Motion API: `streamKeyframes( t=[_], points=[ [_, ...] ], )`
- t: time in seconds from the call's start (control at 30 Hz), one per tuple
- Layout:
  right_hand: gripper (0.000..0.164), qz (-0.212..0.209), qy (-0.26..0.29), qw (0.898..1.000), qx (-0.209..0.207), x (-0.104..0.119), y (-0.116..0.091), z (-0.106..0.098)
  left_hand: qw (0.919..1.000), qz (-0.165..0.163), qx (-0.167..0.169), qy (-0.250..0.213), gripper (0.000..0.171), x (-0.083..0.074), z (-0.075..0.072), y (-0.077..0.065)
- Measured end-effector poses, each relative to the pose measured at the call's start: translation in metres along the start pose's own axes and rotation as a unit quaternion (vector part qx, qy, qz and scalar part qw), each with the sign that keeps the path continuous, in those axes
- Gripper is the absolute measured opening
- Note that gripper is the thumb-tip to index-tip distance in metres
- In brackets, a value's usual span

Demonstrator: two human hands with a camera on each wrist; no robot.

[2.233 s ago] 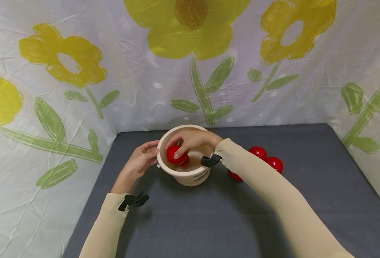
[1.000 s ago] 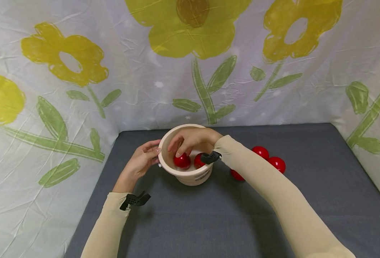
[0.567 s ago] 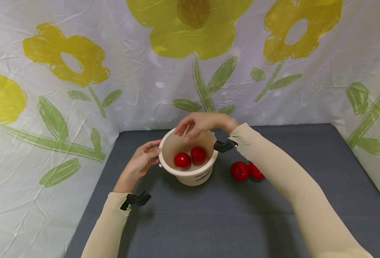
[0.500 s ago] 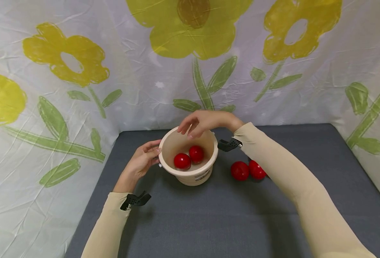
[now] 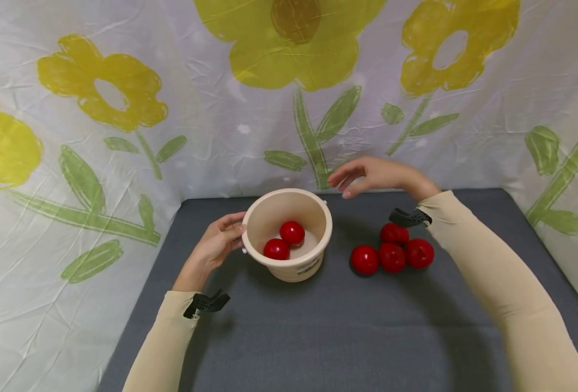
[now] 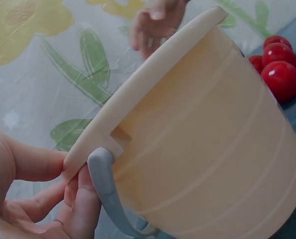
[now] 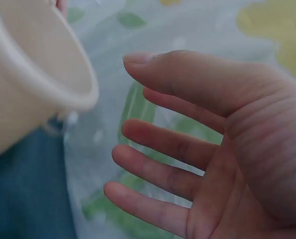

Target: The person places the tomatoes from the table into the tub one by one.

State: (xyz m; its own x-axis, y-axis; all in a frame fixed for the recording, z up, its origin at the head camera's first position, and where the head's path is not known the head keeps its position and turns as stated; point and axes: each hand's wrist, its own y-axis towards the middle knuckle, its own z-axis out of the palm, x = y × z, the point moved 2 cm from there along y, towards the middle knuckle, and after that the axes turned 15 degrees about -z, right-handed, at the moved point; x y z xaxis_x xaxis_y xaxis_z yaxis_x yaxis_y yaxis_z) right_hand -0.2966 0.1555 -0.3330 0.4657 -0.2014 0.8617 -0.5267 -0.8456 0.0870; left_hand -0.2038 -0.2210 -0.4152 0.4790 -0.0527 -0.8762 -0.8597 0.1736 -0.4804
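Observation:
A cream plastic bucket (image 5: 296, 267) stands on the dark cloth, with two shiny red balls (image 5: 292, 233) lying inside. My left hand (image 5: 212, 245) pinches the bucket's rim at its left side, thumb and fingers on either side of the edge in the left wrist view. Just below those fingers hangs the bucket's pale handle (image 6: 105, 184). My right hand (image 5: 379, 177) is in the air right of the bucket, fingers loosely bent and apart, holding nothing. Several more red balls (image 5: 392, 257) lie clustered on the cloth below it.
A dark grey cloth (image 5: 308, 337) covers the table. Behind and beside it hangs a pale curtain (image 5: 210, 136) printed with yellow flowers. Both wrists wear black straps (image 5: 210, 302) over beige sleeves.
My right hand let go of a red ball inside the bucket, then rose out and moved right. The two balls rolled in the bucket and settled closer together. My left hand stayed on the rim.

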Motion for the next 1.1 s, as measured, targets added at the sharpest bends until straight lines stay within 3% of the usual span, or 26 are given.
streamKeyframes(
  t=[0.47, 0.67, 1.1],
  points=[
    [0.057, 0.092, -0.045, 0.995, -0.004, -0.070, -0.079, 0.003, 1.0000, 0.000, -0.005, -0.003, 0.049, 0.001, 0.001, 0.001],
    [0.059, 0.123, -0.001, 0.992, 0.007, -0.097, -0.105, 0.012, 1.0000, -0.001, -0.004, -0.003, 0.049, 0.001, 0.000, 0.001],
    [0.059, 0.159, 0.052, 0.986, -0.020, -0.126, -0.125, 0.025, 1.0000, 0.000, 0.001, -0.009, 0.049, 0.002, 0.000, 0.002]
  ],
)
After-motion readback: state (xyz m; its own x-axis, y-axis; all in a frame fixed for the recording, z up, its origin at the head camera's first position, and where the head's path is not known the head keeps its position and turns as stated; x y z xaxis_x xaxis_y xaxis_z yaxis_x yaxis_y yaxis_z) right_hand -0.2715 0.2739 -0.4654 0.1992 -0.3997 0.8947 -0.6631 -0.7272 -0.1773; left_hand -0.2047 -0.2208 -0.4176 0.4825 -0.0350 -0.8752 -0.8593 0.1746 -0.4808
